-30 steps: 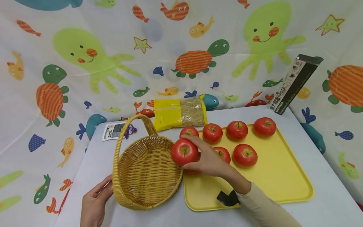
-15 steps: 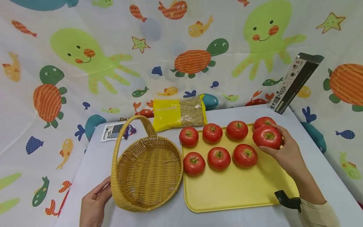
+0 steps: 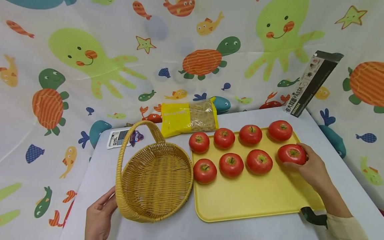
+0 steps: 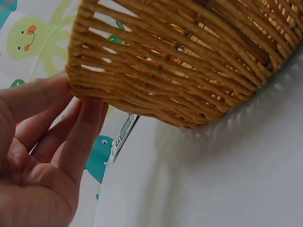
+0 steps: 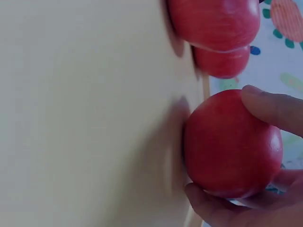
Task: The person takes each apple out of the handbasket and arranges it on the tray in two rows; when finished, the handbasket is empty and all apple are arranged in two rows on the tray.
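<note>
- Right hand (image 3: pixel 312 168) grips a red tomato (image 3: pixel 292 154), thumb and fingers curled round it; the right wrist view shows the fruit resting on the yellow tray (image 3: pixel 255 200) with the grip not yet let go.
- That tomato sits at the right end of the row nearer the person, directly ahead of the palm, by the tray's right rim.
- Left hand (image 3: pixel 99 216) lies with fingers straight and relaxed against the outer wall of the wicker basket (image 3: pixel 154 181), steadying it; nothing is clasped.
- Count: eight tomatoes on the tray, four in the far row, four in the near row, held one included.
- Basket: one, nothing inside.
- Judged progress: both rows look full and the basket emptied; only letting go of the last fruit seems left.
</note>
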`<control>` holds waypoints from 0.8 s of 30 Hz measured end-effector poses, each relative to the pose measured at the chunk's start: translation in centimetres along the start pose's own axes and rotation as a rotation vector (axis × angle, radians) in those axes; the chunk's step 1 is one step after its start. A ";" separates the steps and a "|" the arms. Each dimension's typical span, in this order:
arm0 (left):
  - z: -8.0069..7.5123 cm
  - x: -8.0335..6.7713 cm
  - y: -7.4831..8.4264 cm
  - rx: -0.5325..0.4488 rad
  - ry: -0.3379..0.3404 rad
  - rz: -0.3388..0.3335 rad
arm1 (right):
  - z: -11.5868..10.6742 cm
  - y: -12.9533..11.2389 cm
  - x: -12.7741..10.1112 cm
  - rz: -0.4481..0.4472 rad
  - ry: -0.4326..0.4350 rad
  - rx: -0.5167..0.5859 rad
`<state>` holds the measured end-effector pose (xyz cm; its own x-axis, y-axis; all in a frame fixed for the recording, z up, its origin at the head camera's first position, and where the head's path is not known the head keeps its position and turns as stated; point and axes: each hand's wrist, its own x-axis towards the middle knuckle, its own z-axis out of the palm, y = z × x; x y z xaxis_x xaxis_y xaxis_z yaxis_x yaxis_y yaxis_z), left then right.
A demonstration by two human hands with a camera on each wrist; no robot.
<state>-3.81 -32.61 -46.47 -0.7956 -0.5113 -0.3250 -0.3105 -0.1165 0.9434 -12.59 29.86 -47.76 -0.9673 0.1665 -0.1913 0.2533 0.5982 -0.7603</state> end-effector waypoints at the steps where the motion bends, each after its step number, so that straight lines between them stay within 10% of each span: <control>1: 0.0 0.0 0.0 0.003 0.003 -0.005 | 0.0 0.2 0.0 0.004 -0.001 0.001; 24: 0.1 -0.1 0.1 -0.015 0.020 0.002 | -1.0 0.6 -0.2 0.000 -0.086 -0.071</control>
<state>-3.85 -32.47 -46.41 -0.7857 -0.5284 -0.3217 -0.3005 -0.1285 0.9451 -12.18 30.95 -47.60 -0.9639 0.1005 -0.2465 0.2508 0.6528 -0.7148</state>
